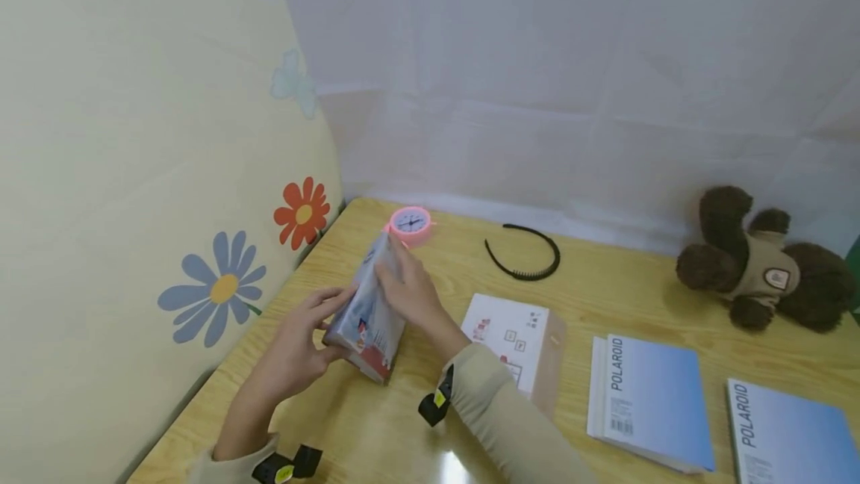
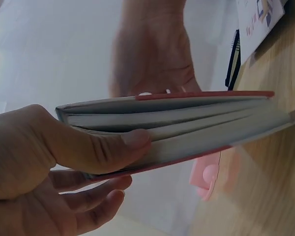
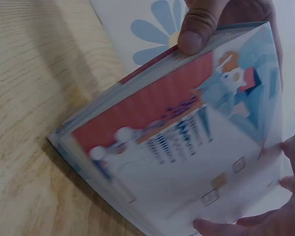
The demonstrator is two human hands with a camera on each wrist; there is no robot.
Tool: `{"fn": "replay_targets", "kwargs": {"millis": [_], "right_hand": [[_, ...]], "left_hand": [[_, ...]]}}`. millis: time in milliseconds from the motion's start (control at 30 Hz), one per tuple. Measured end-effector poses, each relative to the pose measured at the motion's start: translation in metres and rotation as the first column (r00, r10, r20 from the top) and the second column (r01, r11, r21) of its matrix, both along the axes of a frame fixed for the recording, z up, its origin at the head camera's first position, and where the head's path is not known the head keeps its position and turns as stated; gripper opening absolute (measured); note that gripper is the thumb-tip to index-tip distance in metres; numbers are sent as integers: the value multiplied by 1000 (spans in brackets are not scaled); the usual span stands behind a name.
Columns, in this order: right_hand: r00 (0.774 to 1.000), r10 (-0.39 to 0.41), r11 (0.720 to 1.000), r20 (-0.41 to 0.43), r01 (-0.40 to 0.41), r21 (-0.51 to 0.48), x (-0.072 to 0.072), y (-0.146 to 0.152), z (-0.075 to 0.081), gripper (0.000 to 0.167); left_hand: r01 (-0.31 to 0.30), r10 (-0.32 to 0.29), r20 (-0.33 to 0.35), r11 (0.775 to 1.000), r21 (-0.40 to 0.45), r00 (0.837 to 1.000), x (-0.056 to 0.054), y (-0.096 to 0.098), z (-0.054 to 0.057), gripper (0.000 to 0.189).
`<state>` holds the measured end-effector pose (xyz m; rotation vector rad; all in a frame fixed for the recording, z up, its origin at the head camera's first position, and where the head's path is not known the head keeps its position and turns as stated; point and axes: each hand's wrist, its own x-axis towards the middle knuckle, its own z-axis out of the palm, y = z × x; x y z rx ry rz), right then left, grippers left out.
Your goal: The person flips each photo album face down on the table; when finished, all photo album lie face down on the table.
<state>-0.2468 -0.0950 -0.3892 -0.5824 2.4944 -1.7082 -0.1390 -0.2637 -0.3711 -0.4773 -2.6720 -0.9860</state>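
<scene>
A thick hardcover book (image 1: 368, 323) with a red, white and blue illustrated cover stands tilted at the left of the table, its lower edge at the tabletop. My left hand (image 1: 295, 342) grips its near end. In the left wrist view the left thumb (image 2: 108, 150) presses on the page edges, with the other fingers behind the cover. Higher up, my right hand (image 1: 413, 290) holds the book by its upper part, fingers at the top edge. The right wrist view has the right hand's fingertips (image 3: 265, 223) against the white part of the cover (image 3: 187, 182).
Right behind the book sits a pink alarm clock (image 1: 410, 224). A black headband (image 1: 554, 260) lies farther right. Under the right forearm is a white-and-pink box (image 1: 504, 327). Two blue-white POLAROID books (image 1: 661, 394) lie at the right, a brown plush toy (image 1: 759, 267) behind them.
</scene>
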Motion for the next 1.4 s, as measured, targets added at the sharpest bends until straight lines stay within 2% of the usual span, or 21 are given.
{"fn": "replay_targets", "kwargs": {"millis": [167, 233, 333, 400, 467, 600, 633, 700, 833, 933, 1067, 1200, 1400], "right_hand": [[1000, 14, 1000, 3, -14, 6, -1, 6, 6, 63], [1000, 11, 1000, 16, -11, 12, -1, 7, 5, 63], [999, -3, 1000, 35, 2, 27, -2, 8, 3, 63], [999, -13, 999, 42, 11, 38, -2, 8, 1, 63], [999, -20, 999, 50, 18, 38, -1, 9, 0, 62], [997, -29, 1000, 78, 29, 9, 0, 11, -1, 61], [996, -32, 999, 85, 32, -1, -1, 11, -1, 61], [994, -30, 999, 105, 32, -21, 0, 12, -2, 61], [989, -19, 998, 149, 29, -63, 0, 16, -3, 62], [981, -1, 993, 194, 24, -119, 1, 18, -5, 61], [964, 48, 969, 262, 18, -245, 0, 19, -7, 62], [957, 86, 939, 278, 16, -344, 0, 20, -10, 62], [963, 113, 905, 243, 1, -426, 2, 20, -14, 60]], "left_hand": [[27, -27, 22, 1000, 0, 999, 0, 7, 0, 80], [29, -31, 58, 999, 41, 998, 1, 6, -2, 87], [21, -41, 153, 991, 130, 987, 1, -1, -7, 103], [18, -64, 236, 981, 192, 970, 0, -5, -14, 112], [25, -96, 301, 973, 230, 949, -2, -8, -24, 112], [74, -191, 379, 950, 302, 905, -7, -5, -45, 102], [84, -205, 381, 947, 310, 901, -8, -4, -48, 100], [99, -213, 364, 947, 307, 907, -10, 0, -53, 96], [107, -170, 264, 966, 237, 949, -14, 4, -55, 88], [93, -140, 226, 975, 204, 964, -16, 5, -52, 85], [75, -125, 252, 977, 198, 960, -17, 1, -48, 87], [66, -121, 284, 979, 194, 951, -16, -6, -47, 82], [96, -173, 361, 970, 223, 916, -18, -15, -53, 82]]}}
